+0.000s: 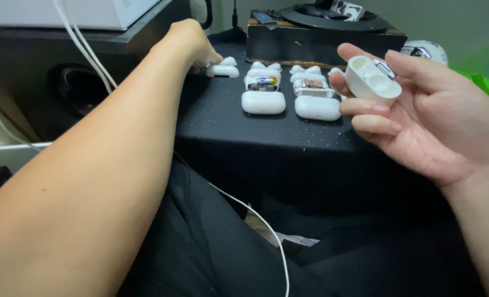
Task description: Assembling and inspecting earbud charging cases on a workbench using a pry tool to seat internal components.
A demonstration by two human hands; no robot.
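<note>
My right hand (431,115) is raised at the right, palm up, holding a white earbud-case inner shell (372,80) with two round wells and a small metal hinge between thumb and fingers. My left hand (192,44) reaches far across the black cloth table (266,143) and its fingers rest on a small white case lid part (222,69) at the back left. Two rows of white case parts lie between the hands: a closed white shell (263,102), another white shell (317,108), and inner frames with exposed circuit boards (262,82).
A dark wooden box (321,41) with a round black device on top stands at the table's back. A black cabinet with a white appliance (63,14) is at the left. White cables (85,49) hang down and cross my lap. A green bag (484,82) sits at right.
</note>
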